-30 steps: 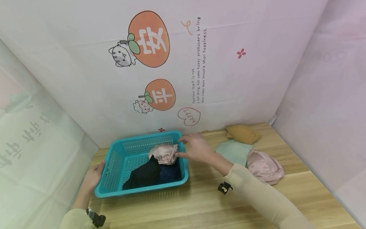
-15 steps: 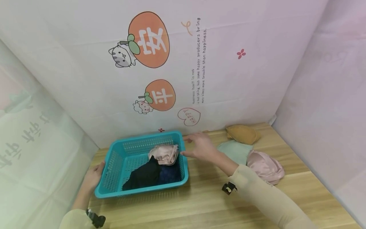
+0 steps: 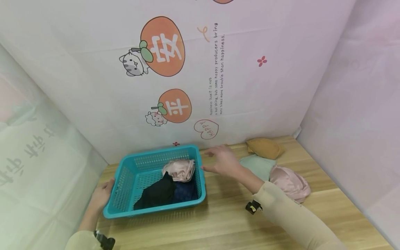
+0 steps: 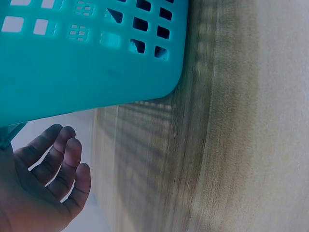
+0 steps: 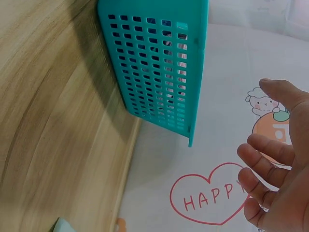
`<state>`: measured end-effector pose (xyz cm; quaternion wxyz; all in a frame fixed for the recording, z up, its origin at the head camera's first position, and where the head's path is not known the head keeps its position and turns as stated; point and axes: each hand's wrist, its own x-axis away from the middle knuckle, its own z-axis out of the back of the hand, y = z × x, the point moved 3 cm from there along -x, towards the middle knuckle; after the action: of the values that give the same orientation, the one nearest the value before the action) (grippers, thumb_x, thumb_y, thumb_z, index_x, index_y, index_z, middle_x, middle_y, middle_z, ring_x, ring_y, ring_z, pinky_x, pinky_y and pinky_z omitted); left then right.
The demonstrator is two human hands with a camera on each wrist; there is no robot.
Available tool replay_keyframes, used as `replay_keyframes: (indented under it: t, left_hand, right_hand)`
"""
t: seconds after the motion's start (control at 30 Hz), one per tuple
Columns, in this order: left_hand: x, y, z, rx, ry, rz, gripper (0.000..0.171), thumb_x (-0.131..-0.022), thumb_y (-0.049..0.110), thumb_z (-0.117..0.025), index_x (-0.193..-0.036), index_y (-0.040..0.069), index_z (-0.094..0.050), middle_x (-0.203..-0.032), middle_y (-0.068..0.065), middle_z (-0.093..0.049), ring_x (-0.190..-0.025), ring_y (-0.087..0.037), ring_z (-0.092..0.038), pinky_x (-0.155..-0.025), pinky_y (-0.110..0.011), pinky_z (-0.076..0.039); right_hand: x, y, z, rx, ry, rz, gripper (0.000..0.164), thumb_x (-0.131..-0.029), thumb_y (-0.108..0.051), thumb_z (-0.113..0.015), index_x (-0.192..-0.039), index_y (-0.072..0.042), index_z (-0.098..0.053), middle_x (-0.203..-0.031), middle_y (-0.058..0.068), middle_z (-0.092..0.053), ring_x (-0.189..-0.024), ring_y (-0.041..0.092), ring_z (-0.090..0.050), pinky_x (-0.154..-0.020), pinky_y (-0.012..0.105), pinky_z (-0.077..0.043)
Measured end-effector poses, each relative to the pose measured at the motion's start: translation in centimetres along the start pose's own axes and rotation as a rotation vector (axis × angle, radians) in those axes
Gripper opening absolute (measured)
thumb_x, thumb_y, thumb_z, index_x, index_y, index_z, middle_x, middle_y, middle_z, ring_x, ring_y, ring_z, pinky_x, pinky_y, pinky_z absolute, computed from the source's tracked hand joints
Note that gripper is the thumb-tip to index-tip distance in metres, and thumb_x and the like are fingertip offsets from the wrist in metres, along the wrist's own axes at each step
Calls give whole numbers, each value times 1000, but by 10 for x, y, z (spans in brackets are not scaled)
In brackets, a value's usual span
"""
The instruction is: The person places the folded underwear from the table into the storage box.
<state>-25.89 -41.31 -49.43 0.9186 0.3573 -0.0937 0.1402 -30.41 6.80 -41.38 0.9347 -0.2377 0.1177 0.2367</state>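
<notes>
A teal plastic basket (image 3: 147,206) with perforated walls stands on the wooden table. Inside it lie a crumpled pink satin cloth piece (image 3: 178,170), a black cloth piece (image 3: 156,191) and a navy one (image 3: 186,191). My left hand (image 3: 102,195) holds the basket's left rim; in the left wrist view its fingers (image 4: 63,166) curl loosely below the rim, the thumb hidden. Just off the basket's right end is my right hand (image 3: 223,161), holding nothing, its thumb and fingers apart. The right wrist view shows a gap between this hand and the basket's end wall (image 5: 149,67).
Right of my right hand lie a mint green cloth piece (image 3: 257,166), a mustard cloth piece (image 3: 265,147) and another pink satin piece (image 3: 290,182). A printed white sheet (image 3: 243,86) rises behind the table (image 3: 218,225), with sheets at both sides too.
My right hand has drawn back from the basket's right rim, moving a little to the right. My left hand and the basket have stayed in place.
</notes>
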Motion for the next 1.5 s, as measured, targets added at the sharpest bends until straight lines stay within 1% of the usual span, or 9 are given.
replay_keyframes:
  t: [0.23, 0.4, 0.53, 0.77, 0.87, 1.07, 1.27, 1.37, 1.5]
  left_hand:
    - [-1, -1, -1, 1, 6, 12, 101, -97, 72, -4, -152, -11, -23, -152, -40, -28, -139, -58, -31, -110, -67, -34]
    - [-1, -2, -1, -6, 10, 2, 99, -98, 70, -5, -151, -11, -25, -151, -40, -30, -138, -57, -33, -109, -67, -36]
    - [-1, -3, -1, -7, 8, -6, 100, -98, 70, -4, -151, -12, -25, -150, -40, -32, -137, -58, -35, -108, -67, -38]
    - [-1, -3, -1, 1, 5, 4, 101, -97, 71, -5, -152, -11, -25, -151, -40, -31, -138, -57, -35, -109, -66, -37]
    - [-2, -2, -1, -6, 9, -3, 100, -98, 70, -5, -151, -12, -26, -150, -40, -32, -136, -57, -36, -107, -66, -39]
    - [-2, -2, -1, -17, 14, -8, 98, -99, 69, -5, -150, -12, -27, -149, -40, -35, -135, -56, -39, -106, -65, -40]
    - [-2, -2, 0, -20, 27, -19, 97, -100, 68, -6, -149, -12, -29, -146, -40, -40, -131, -55, -44, -102, -63, -44]
    - [-1, -2, 0, -17, 33, -24, 97, -100, 68, -8, -149, -12, -31, -142, -39, -44, -126, -52, -50, -97, -59, -47]
    - [-1, -1, 0, -17, 33, -17, 97, -100, 68, -8, -149, -12, -31, -140, -39, -45, -123, -50, -52, -94, -56, -49]
  right_hand:
    - [4, 6, 3, -3, 5, -11, 58, -79, -54, -79, -121, -14, -71, -107, 1, -73, -105, 21, -61, -94, 43, -51]
    - [6, 12, 3, 0, 9, -20, 60, -80, -56, -78, -121, -14, -71, -106, 1, -72, -106, 21, -62, -95, 43, -52]
    - [8, 15, 5, -4, 22, -16, 58, -79, -56, -78, -120, -15, -71, -106, 1, -72, -106, 22, -63, -95, 45, -52]
    - [10, 21, 8, -34, 23, -41, 62, -79, -58, -77, -122, -14, -70, -108, 2, -72, -106, 22, -63, -98, 46, -50]
    - [11, 24, 9, -47, 23, -52, 63, -79, -58, -77, -123, -14, -69, -110, 3, -72, -107, 22, -63, -99, 46, -50]
    - [15, 28, 13, -61, 12, -76, 62, -79, -57, -77, -125, -15, -68, -112, 4, -72, -109, 26, -62, -97, 46, -50]
    - [18, 35, 15, -39, 19, -82, 62, -80, -57, -77, -126, -16, -67, -113, 4, -71, -110, 26, -63, -96, 46, -51]
    - [19, 39, 15, -23, 28, -80, 61, -80, -57, -77, -125, -16, -68, -112, 4, -72, -109, 27, -64, -93, 47, -52]
    - [22, 43, 17, 8, 36, -81, 62, -80, -57, -77, -125, -15, -68, -112, 4, -73, -110, 27, -63, -94, 49, -51]
